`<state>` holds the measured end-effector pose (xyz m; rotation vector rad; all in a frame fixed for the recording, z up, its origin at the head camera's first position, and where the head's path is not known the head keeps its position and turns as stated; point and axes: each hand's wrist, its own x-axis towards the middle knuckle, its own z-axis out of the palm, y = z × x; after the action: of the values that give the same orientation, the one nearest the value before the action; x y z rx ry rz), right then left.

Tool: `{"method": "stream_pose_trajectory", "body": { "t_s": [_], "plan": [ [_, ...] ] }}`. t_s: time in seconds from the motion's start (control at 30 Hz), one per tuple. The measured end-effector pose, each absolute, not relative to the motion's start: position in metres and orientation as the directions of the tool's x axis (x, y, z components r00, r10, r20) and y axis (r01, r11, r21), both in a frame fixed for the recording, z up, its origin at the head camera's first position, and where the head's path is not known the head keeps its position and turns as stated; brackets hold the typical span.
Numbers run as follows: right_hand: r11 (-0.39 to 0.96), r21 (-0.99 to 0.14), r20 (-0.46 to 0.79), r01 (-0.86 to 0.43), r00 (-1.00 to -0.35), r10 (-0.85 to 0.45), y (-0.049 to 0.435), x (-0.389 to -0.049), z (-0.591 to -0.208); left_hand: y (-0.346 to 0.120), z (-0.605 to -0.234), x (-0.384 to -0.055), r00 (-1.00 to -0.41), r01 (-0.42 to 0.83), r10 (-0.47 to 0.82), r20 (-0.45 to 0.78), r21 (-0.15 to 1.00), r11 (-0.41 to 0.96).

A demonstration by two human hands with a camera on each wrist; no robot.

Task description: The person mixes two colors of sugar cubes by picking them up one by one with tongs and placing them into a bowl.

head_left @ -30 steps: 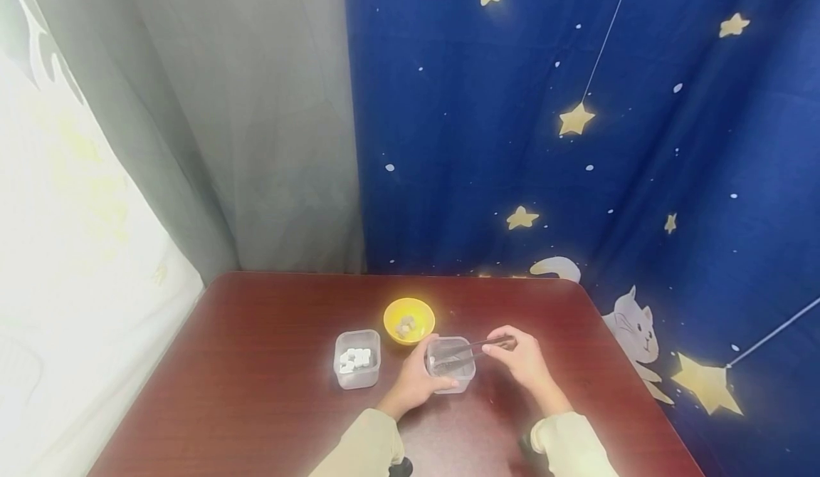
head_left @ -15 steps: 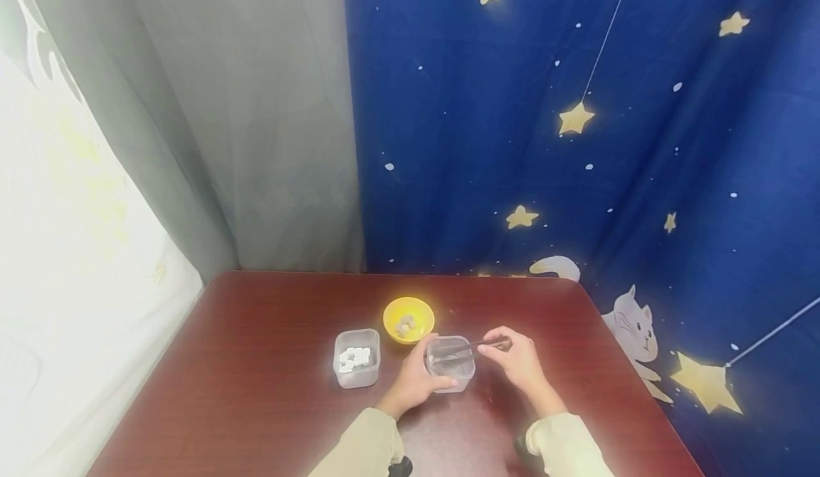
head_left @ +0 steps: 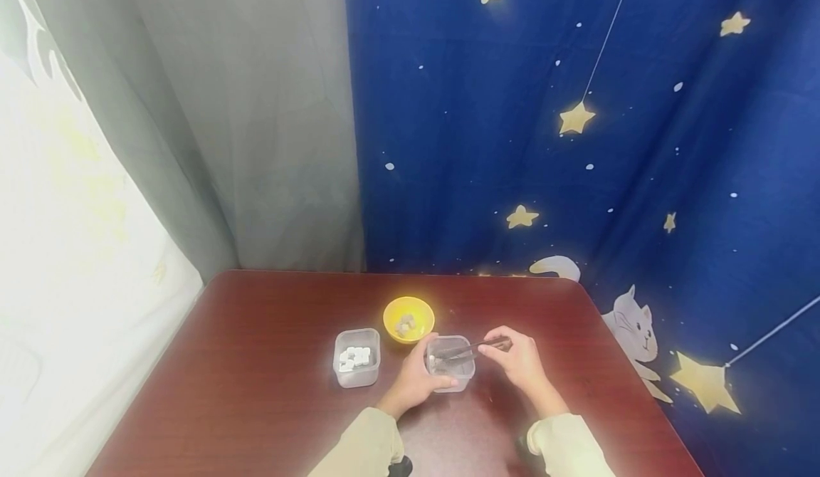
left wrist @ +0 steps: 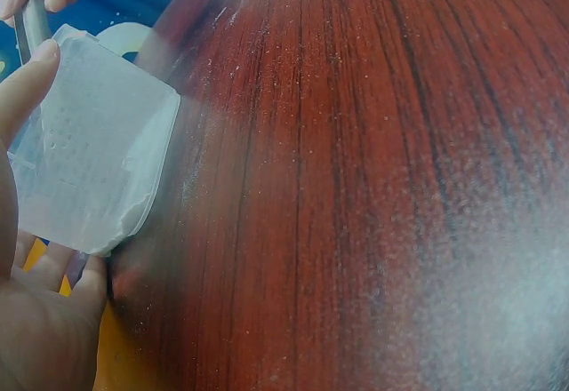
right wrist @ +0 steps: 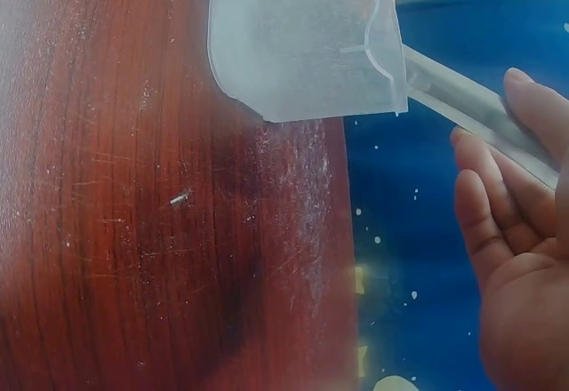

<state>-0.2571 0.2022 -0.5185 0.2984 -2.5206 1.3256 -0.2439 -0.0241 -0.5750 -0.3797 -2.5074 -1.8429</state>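
My left hand (head_left: pixel 412 383) grips a clear plastic container (head_left: pixel 458 386) from its left side, with the thumb at the near rim. In the left wrist view the container (left wrist: pixel 107 142) looks tilted, the thumb along one side and fingertips beneath. My right hand (head_left: pixel 522 364) pinches metal tongs (head_left: pixel 463 351), their tips reaching down inside this container. A small pale piece seems to lie inside at its left; its kind is too small to tell. The right wrist view shows the tongs (right wrist: pixel 484 107) between thumb and fingers, entering past the rim of the container (right wrist: pixel 293 62).
A second clear container (head_left: pixel 356 377) with several white blocks stands to the left. Behind the hands sits a yellow bowl (head_left: pixel 392 319) holding pale brownish lumps. All stand on a reddish-brown table (head_left: pixel 269 391), with grey and blue curtains (head_left: pixel 461 142) beyond its far edge.
The arms of the tongs were spread one second ago and are now closer together, still inside the container. My right hand has shifted slightly left; my left hand and the container have stayed put.
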Motion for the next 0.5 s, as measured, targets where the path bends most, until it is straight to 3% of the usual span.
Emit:
{"method": "stream_pose_trajectory", "body": {
  "t_s": [0.5],
  "plan": [
    [0.498, -0.815, 0.346, -0.295, -0.938, 0.010, 0.2050, -0.2564, -0.5176, -0.0247, -0.5781, -0.2455, -0.973, 0.190, 0.184, 0.141, 0.940, 0.282]
  ]
}}
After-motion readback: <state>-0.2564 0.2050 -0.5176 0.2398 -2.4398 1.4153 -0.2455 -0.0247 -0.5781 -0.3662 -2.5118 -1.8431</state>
